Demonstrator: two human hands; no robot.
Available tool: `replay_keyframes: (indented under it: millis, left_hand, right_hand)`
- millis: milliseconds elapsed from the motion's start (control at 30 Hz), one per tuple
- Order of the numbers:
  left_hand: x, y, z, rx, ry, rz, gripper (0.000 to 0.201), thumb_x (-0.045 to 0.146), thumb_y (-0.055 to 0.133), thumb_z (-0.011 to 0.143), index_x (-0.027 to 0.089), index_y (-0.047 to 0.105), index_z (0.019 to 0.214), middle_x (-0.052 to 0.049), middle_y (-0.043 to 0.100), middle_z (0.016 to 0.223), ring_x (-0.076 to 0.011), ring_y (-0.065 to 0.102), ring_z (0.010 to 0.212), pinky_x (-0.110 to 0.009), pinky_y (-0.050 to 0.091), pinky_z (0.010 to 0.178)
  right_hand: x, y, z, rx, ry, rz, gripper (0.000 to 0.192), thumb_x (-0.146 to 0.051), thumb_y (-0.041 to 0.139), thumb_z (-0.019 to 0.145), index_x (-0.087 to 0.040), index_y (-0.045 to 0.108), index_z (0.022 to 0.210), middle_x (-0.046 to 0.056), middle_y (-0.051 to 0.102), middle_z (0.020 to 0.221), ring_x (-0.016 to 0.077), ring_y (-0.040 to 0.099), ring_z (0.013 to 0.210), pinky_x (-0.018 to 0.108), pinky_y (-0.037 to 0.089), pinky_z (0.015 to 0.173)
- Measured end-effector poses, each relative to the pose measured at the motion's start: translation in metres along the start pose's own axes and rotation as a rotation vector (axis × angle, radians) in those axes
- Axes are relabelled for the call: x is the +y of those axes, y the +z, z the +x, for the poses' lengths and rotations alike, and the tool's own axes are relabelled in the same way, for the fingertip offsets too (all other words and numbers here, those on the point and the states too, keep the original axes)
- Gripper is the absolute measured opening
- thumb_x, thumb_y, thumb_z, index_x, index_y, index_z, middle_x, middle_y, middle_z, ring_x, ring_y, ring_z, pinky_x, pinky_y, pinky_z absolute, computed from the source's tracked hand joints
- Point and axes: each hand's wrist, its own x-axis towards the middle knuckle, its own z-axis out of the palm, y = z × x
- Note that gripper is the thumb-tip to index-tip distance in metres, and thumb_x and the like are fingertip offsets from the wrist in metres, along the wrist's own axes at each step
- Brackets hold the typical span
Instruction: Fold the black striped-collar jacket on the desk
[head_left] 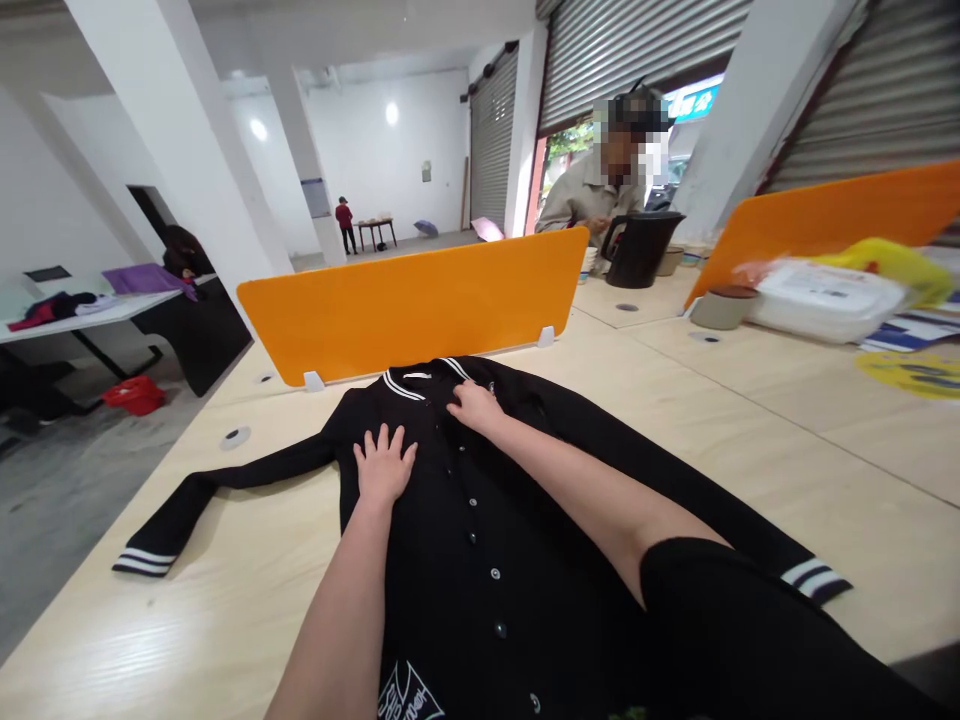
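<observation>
Your left hand (384,462) lies flat and open on the black jacket (480,540), with the fingers spread, on the chest part to the left of the row of buttons (473,503). It holds nothing; it only presses on the cloth. Your right hand (474,405) is higher up, just below the striped collar (420,382), and its fingers are bent down on the fabric near the top of the button line. I cannot tell if they pinch the cloth or only rest on it.

The jacket is spread front side up on the light wooden bench (750,470), directly before you. Its collar points away from you, toward the orange divider (412,305) that stands on the bench just behind it. The left sleeve (217,490) is stretched out to the side and ends with a white-striped cuff (142,562) near the bench edge. The right sleeve runs down along your right arm, and its striped cuff (814,578) lies close to your dark sleeve.

Behind the divider a person (600,190) sits, with a black jug (641,248) beside them. To the right, well apart from the jacket, there are a second orange divider (832,220), a white plastic box (825,298) and a small round container (724,306).
</observation>
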Motion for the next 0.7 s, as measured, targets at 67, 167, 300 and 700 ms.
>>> replay_keyframes:
  millis: [67, 167, 300, 700]
  left_hand:
    - [-0.002, -0.001, 0.0, -0.002, 0.009, -0.013, 0.058, 0.055, 0.023, 0.093, 0.03, 0.037, 0.143, -0.005, 0.034, 0.152, -0.0366, 0.026, 0.138, -0.058, 0.023, 0.109]
    - [-0.003, -0.002, 0.0, -0.018, 0.022, -0.036, 0.058, 0.055, 0.024, 0.093, 0.03, 0.038, 0.143, -0.005, 0.035, 0.152, -0.0366, 0.026, 0.138, -0.059, 0.022, 0.11]
    - [-0.003, -0.004, -0.001, -0.014, 0.027, -0.061, 0.057, 0.053, 0.025, 0.093, 0.029, 0.039, 0.142, -0.006, 0.036, 0.151, -0.0369, 0.027, 0.138, -0.059, 0.022, 0.11]
    - [-0.002, -0.005, 0.0, -0.032, 0.011, -0.074, 0.056, 0.053, 0.026, 0.093, 0.029, 0.039, 0.142, -0.006, 0.035, 0.152, -0.0367, 0.026, 0.138, -0.059, 0.022, 0.109]
  right_hand:
    - [-0.001, 0.002, 0.015, -0.097, 0.134, -0.079, 0.027, -0.031, 0.072, 0.07, -0.012, 0.068, 0.09, 0.017, 0.064, 0.109, 0.0291, 0.062, 0.099, 0.033, 0.049, 0.08]
    - [0.011, 0.002, 0.033, -0.179, 0.212, -0.078, 0.025, -0.024, 0.08, 0.058, -0.012, 0.068, 0.076, 0.013, 0.068, 0.084, 0.0301, 0.066, 0.089, 0.034, 0.052, 0.072]
    - [0.028, 0.0, 0.043, -0.219, 0.276, 0.011, 0.026, 0.0, 0.077, 0.046, -0.015, 0.062, 0.06, 0.006, 0.06, 0.059, 0.029, 0.067, 0.074, 0.033, 0.053, 0.063]
    - [0.021, -0.001, 0.034, -0.106, 0.117, 0.544, 0.018, -0.006, 0.067, 0.061, -0.017, 0.059, 0.072, -0.002, 0.061, 0.06, 0.0108, 0.057, 0.051, 0.02, 0.045, 0.045]
